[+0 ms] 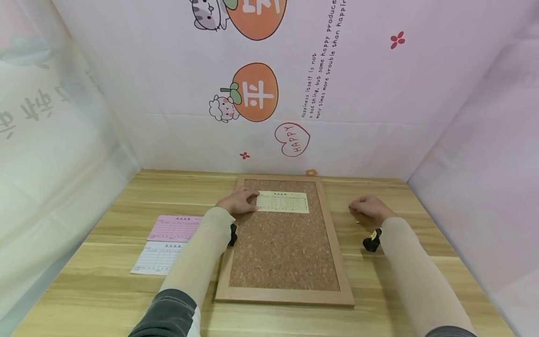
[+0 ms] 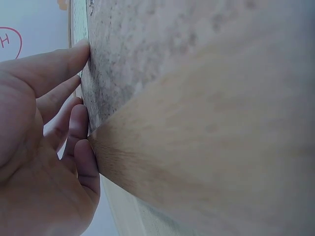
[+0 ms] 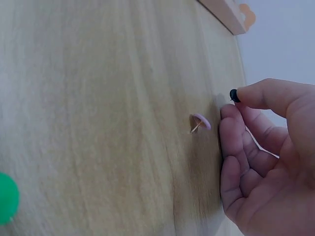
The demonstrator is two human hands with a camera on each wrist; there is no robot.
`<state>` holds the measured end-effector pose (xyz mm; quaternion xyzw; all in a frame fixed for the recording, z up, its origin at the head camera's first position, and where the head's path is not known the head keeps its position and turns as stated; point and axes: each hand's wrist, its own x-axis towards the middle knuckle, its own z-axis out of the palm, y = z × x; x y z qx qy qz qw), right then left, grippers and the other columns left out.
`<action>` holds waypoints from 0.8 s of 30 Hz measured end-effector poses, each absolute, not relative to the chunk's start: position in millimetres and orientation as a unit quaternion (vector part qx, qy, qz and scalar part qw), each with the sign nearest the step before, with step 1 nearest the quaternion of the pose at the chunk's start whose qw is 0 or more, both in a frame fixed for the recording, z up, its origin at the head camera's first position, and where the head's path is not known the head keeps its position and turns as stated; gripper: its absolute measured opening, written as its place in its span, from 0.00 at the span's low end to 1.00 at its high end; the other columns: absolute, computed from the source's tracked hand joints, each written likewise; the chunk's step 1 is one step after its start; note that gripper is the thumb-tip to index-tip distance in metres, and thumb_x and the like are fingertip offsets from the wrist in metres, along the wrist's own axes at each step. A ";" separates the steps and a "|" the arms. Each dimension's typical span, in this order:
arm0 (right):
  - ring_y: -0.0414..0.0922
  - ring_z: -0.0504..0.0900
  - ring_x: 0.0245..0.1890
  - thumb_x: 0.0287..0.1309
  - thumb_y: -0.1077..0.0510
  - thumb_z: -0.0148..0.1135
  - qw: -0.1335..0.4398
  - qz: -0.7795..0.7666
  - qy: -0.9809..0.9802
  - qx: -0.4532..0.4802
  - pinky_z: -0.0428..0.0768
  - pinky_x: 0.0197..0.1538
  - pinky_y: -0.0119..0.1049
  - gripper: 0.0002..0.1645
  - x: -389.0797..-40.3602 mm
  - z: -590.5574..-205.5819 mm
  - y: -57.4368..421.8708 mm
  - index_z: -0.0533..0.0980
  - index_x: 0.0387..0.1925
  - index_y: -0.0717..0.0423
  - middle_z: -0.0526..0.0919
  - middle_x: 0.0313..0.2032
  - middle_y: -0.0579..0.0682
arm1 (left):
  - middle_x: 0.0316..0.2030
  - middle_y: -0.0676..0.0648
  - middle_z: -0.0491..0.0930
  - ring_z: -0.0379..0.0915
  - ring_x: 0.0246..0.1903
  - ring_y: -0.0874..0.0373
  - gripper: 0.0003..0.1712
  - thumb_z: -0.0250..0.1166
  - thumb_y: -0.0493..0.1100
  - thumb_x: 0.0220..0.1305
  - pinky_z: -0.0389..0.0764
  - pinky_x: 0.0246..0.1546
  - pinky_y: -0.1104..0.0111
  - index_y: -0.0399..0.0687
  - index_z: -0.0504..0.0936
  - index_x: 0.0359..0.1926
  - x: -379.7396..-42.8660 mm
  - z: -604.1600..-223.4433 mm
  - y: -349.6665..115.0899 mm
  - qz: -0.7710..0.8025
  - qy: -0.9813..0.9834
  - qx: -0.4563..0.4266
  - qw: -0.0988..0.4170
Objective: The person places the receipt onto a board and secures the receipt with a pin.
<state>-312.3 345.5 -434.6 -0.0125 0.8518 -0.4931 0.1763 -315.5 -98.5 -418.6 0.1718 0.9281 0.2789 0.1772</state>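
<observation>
While my left hand (image 1: 238, 200) rests flat on the left end of the slip (image 1: 282, 202), the paper cannot slide on the board (image 1: 284, 243). The fingers (image 2: 74, 59) lie fairly straight and press down; they do not curl round anything. The slip lies across the far part of the cork, and no pin shows in it, so I think my hand is what keeps it there.

My right hand (image 1: 367, 207) is out on the counter (image 1: 379, 281), to the right of the board. Its fingers (image 3: 236, 142) curl a little, and the tip of my thumb seems to hold a small dark pin (image 3: 235, 95). I cannot tell if it is really pinched. A pink pin (image 3: 201, 122) lies tipped on the wood just beside my fingertips. A green pin (image 3: 7, 197) lies well apart from it, nearer to me. The pins lie loose here, close to that hand.

Two more slips lie on the counter to the left of the board, a pink slip (image 1: 175, 228) and a white slip (image 1: 157, 258) nearer to me, out of the way of my arm.
</observation>
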 end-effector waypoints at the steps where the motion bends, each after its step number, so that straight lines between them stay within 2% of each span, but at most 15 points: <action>1: 0.41 0.70 0.24 0.72 0.58 0.54 0.180 -0.496 0.849 -0.011 0.78 0.33 0.39 0.15 -312.7 -435.1 345.8 0.75 0.37 0.69 0.71 0.27 0.48 | 0.76 0.39 0.48 0.44 0.74 0.42 0.34 0.60 0.45 0.74 0.56 0.69 0.47 0.47 0.61 0.76 -315.9 -419.3 -98.7 0.279 0.928 0.172 0.177; 5: 0.42 0.67 0.24 0.72 0.58 0.54 0.189 -0.498 0.846 -0.014 0.75 0.32 0.38 0.14 -313.8 -437.1 347.7 0.73 0.32 0.64 0.69 0.23 0.47 | 0.76 0.39 0.48 0.45 0.74 0.41 0.34 0.60 0.45 0.74 0.56 0.69 0.47 0.46 0.61 0.76 -316.9 -421.1 -98.7 0.281 0.927 0.173 0.179; 8: 0.42 0.73 0.31 0.72 0.58 0.54 0.181 -0.485 0.855 -0.025 0.79 0.36 0.39 0.15 -314.0 -437.6 349.2 0.77 0.42 0.69 0.75 0.31 0.49 | 0.76 0.39 0.49 0.45 0.74 0.41 0.34 0.60 0.46 0.74 0.57 0.69 0.47 0.46 0.61 0.76 -317.5 -421.5 -98.7 0.282 0.927 0.173 0.179; 12: 0.43 0.75 0.37 0.72 0.57 0.54 0.174 -0.474 0.863 -0.026 0.80 0.39 0.38 0.20 -314.3 -437.1 350.6 0.76 0.51 0.74 0.78 0.38 0.52 | 0.76 0.40 0.49 0.46 0.74 0.42 0.34 0.61 0.46 0.73 0.57 0.69 0.47 0.47 0.61 0.76 -317.5 -420.7 -98.9 0.283 0.926 0.172 0.179; 19: 0.42 0.75 0.37 0.72 0.56 0.56 0.162 -0.458 0.874 -0.026 0.76 0.40 0.34 0.20 -315.6 -435.2 350.9 0.77 0.50 0.72 0.80 0.35 0.49 | 0.76 0.38 0.49 0.46 0.74 0.41 0.34 0.60 0.46 0.74 0.57 0.69 0.47 0.46 0.61 0.76 -319.7 -421.9 -99.6 0.280 0.927 0.175 0.177; 24: 0.42 0.76 0.40 0.72 0.55 0.56 0.160 -0.457 0.875 -0.028 0.75 0.45 0.34 0.25 -316.7 -436.6 351.7 0.75 0.57 0.74 0.83 0.40 0.50 | 0.76 0.38 0.48 0.45 0.74 0.41 0.35 0.60 0.46 0.74 0.56 0.69 0.47 0.46 0.61 0.76 -320.0 -421.9 -99.4 0.280 0.927 0.174 0.179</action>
